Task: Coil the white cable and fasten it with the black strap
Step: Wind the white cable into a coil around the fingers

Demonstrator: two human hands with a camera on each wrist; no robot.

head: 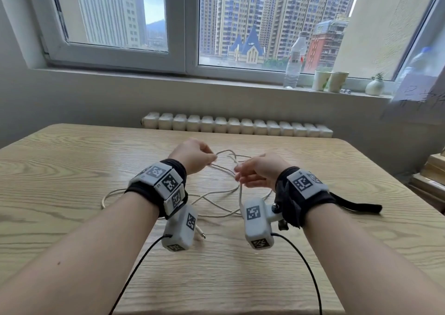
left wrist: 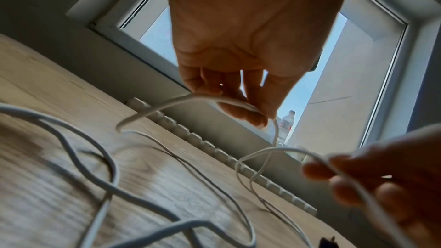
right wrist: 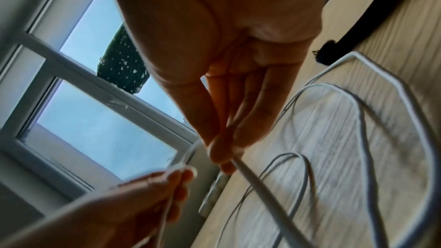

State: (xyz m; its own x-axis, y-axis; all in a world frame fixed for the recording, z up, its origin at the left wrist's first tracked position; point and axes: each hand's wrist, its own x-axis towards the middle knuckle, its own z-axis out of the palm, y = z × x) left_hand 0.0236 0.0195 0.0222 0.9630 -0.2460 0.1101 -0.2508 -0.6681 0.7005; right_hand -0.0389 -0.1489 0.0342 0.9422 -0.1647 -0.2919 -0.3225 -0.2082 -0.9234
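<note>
Currently, hands: left hand and right hand each pinching white cable, centre frame;
Slack: trailing toward lower frame on table, nearer right hand;
Strap: not identifiable.

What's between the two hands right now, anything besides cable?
Only the white cable: a raised loop spans from the left hand to the right hand, each pinching it. Below lies bare wooden table with slack cable, seen in the head view.
</note>
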